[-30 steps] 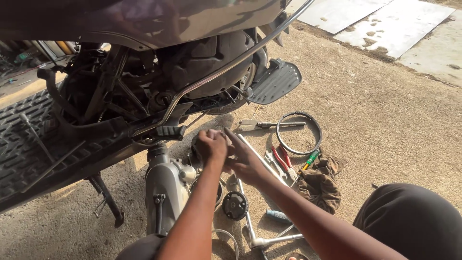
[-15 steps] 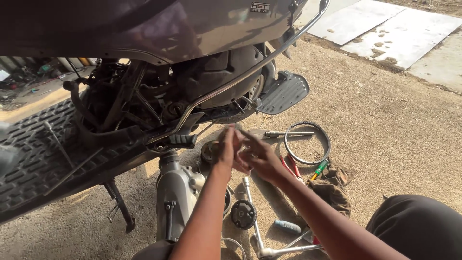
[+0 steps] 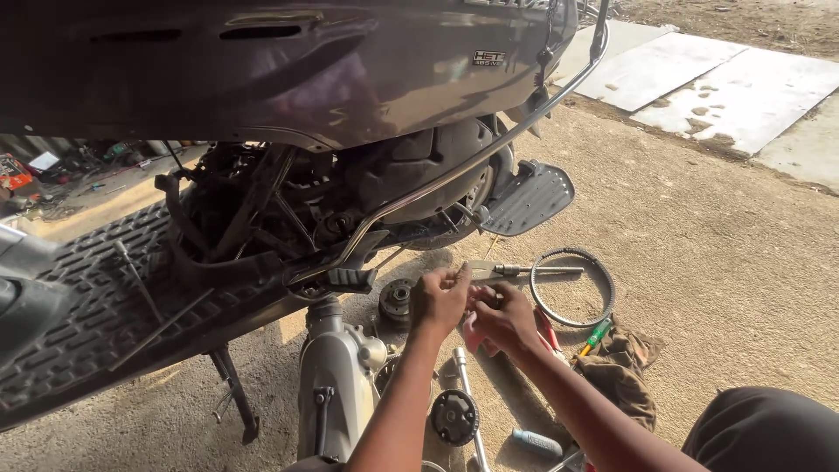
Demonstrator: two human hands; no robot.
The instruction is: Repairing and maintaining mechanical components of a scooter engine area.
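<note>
Here both hands, left hand point(image 3: 440, 300) and right hand point(image 3: 502, 320), meet beside the drive belt point(image 3: 572, 287)

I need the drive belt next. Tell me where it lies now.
In the head view the drive belt lies as a ring on the ground, right of the right hand, below the scooter's footrest, above the brown rag.
</note>
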